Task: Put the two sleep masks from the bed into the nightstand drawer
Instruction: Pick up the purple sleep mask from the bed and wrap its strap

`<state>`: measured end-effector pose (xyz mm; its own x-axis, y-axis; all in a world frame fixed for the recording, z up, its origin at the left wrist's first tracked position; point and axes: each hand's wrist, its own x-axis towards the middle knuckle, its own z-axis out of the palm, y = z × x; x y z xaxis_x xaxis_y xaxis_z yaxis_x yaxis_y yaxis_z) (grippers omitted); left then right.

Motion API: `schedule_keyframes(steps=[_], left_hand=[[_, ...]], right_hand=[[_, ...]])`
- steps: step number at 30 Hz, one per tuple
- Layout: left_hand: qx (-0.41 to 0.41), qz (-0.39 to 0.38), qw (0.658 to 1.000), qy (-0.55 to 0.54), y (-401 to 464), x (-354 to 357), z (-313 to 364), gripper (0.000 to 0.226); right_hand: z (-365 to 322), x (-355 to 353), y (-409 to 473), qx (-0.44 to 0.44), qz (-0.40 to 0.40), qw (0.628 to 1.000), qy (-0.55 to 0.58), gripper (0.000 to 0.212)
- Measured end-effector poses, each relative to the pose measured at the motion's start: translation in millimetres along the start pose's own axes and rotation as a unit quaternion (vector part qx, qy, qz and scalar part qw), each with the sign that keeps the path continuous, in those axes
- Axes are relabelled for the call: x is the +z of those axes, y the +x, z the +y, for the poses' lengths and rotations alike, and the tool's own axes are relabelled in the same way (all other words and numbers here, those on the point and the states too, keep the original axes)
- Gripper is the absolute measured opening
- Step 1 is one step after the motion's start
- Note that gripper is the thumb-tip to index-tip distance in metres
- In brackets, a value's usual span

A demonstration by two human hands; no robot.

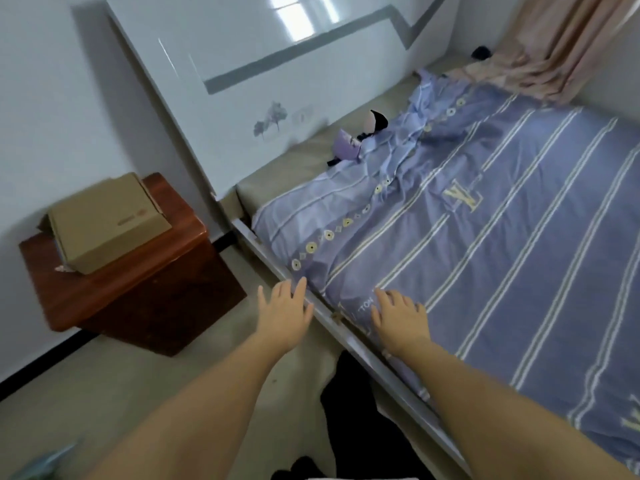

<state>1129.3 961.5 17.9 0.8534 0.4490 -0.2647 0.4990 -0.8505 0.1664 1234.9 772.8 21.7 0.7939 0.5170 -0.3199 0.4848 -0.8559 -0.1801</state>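
Observation:
Two sleep masks lie near the head of the bed, close to the headboard: a purple mask [347, 147] and behind it a pink and black mask [375, 121]. Both rest where the striped blue sheet [502, 220] meets the bare mattress. The red-brown nightstand [138, 292] stands left of the bed; its drawer front is not visible from here. My left hand [285, 311] hovers open above the bed's side rail. My right hand [398, 318] is spread open, palm down, on the sheet's near edge. Both hands are far from the masks.
A cardboard box [107, 220] sits on top of the nightstand. The white glossy headboard [263, 81] runs behind the masks. A pink curtain [554, 46] hangs at the far right corner. The grey bed rail [346, 337] runs between my hands. Dark clothing [349, 410] lies by the floor below.

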Motion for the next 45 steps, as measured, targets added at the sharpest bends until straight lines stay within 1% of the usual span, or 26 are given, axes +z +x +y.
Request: schedule_keyframes(steps=[3, 5, 8, 10, 13, 15, 17, 19, 21, 23, 25, 26, 29, 31, 33, 34, 37, 39, 40, 43, 45], left_hand=[[0.002, -0.019, 1.000, 0.001, 73, -13, 2, 0.057], [-0.008, -0.044, 0.999, -0.015, 119, -25, 4, 0.056], [-0.013, -0.052, 0.999, -0.009, 184, -42, 10, 0.054], [-0.010, -0.067, 0.997, -0.026, 223, -51, 15, 0.054], [0.001, -0.129, 0.988, -0.085, 290, -57, 19, 0.053], [-0.011, -0.167, 0.975, -0.142, 339, -60, 19, 0.054], [-0.029, -0.184, 0.961, -0.203, 393, -62, 19, 0.056], [-0.037, -0.177, 0.953, -0.242, 448, -58, 20, 0.055], [-0.047, -0.176, 0.950, -0.254, 503, -49, 20, 0.052], [-0.057, -0.180, 0.944, -0.269, 555, -34, 21, 0.052], [-0.062, -0.171, 0.936, -0.300, 601, -20, 23, 0.052], [-0.062, -0.153, 0.935, -0.314, 622, -13, 24, 0.053], [-0.060, -0.072, 0.935, -0.343, 675, 2, 34, 0.062], [-0.059, -0.029, 0.928, -0.366, 701, 8, 42, 0.067], [-0.068, -0.010, 0.910, -0.409, 721, 14, 49, 0.058], [-0.080, -0.014, 0.901, -0.426, 728, 17, 53, 0.052], [-0.116, -0.062, 0.878, -0.460, 734, 24, 57, 0.035], [-0.130, -0.087, 0.862, -0.482, 721, 27, 54, 0.021], [-0.141, -0.104, 0.854, -0.490, 711, 28, 49, 0.020], [-0.183, -0.157, 0.837, -0.491, 669, 27, 23, 0.025], [-0.195, -0.163, 0.838, -0.483, 642, 21, 2, 0.027]], right_hand=[[5, -14, 76, 0.002, -0.024, 1.000, 0.002, 0.042], [7, -27, 126, -0.003, -0.040, 0.999, 0.009, 0.043], [7, -47, 192, -0.002, -0.045, 0.999, 0.022, 0.045], [6, -58, 232, 0.001, -0.051, 0.998, 0.025, 0.045], [3, -64, 296, 0.010, -0.079, 0.996, 0.029, 0.045], [0, -64, 338, 0.023, -0.106, 0.993, 0.037, 0.045], [-4, -63, 385, 0.035, -0.114, 0.992, 0.045, 0.045], [-10, -56, 434, 0.048, -0.108, 0.991, 0.056, 0.045], [-12, -41, 481, 0.070, -0.107, 0.989, 0.077, 0.044], [-12, -17, 521, 0.090, -0.114, 0.985, 0.098, 0.042], [-10, 13, 545, 0.103, -0.112, 0.984, 0.092, 0.042], [-8, 29, 551, 0.106, -0.089, 0.987, 0.085, 0.042], [-5, 66, 556, 0.107, 0.011, 0.993, 0.052, 0.042], [-1, 84, 556, 0.101, 0.087, 0.990, 0.047, 0.040], [2, 93, 557, 0.088, 0.139, 0.985, 0.046, 0.038], [3, 96, 559, 0.083, 0.152, 0.984, 0.046, 0.038], [3, 97, 558, 0.077, 0.165, 0.982, 0.045, 0.039], [3, 94, 559, 0.079, 0.152, 0.984, 0.052, 0.040], [2, 92, 559, 0.083, 0.138, 0.985, 0.059, 0.041], [2, 81, 557, 0.090, 0.079, 0.990, 0.076, 0.042], [6, 68, 559, 0.086, 0.017, 0.992, 0.093, 0.041]])
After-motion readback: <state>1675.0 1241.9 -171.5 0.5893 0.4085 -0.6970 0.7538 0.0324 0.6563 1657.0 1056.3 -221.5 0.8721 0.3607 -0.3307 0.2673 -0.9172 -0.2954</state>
